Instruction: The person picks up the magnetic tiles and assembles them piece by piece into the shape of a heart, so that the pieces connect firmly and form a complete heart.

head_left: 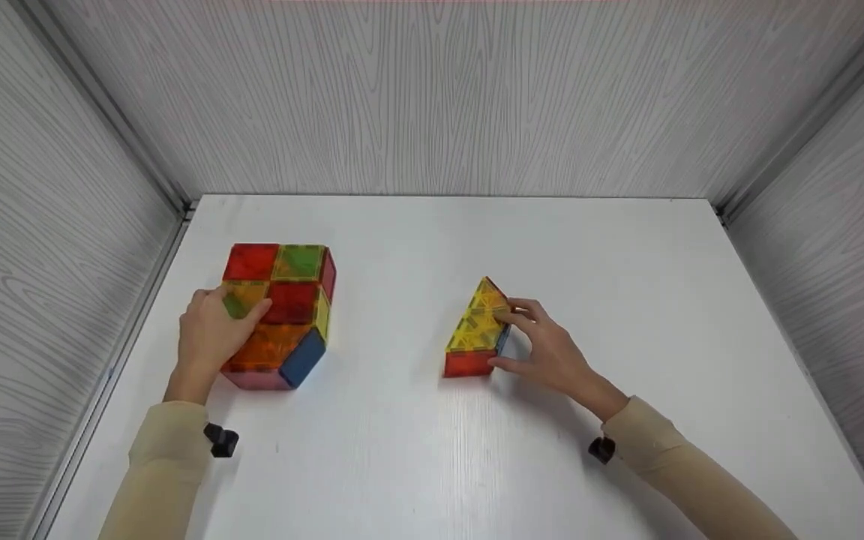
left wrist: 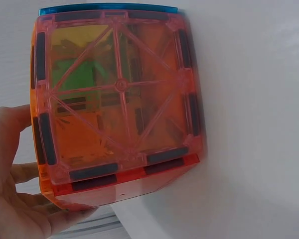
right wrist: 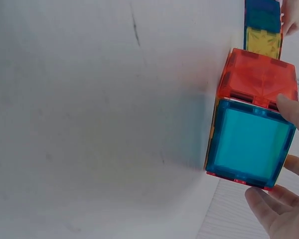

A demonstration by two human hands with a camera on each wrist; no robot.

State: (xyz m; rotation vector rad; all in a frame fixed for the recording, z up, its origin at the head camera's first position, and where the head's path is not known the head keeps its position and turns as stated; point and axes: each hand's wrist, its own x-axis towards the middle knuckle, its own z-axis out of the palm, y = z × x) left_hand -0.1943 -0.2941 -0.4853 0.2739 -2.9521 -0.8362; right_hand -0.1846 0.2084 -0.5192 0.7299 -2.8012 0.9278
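Observation:
A larger block built of translucent magnetic tiles (head_left: pixel 295 304) stands on the left of the table, with red, green and orange squares on top and a blue tile across its near right corner. My left hand (head_left: pixel 207 334) grips its left side, thumb over the top. In the left wrist view its pink side (left wrist: pixel 122 84) faces the camera. Right of centre, a smaller wedge-shaped magnetic tile piece (head_left: pixel 479 322) has a yellow top and a red near side. Thumb and fingers of my right hand (head_left: pixel 548 356) hold its right side. The right wrist view shows its blue side (right wrist: pixel 251 144).
The two tile pieces stand apart on a white table (head_left: pixel 387 435). Grey wood-grain panels (head_left: pixel 432 97) rise behind and on both sides. A small black device (head_left: pixel 222 440) sits at my left wrist, another (head_left: pixel 601 449) at my right.

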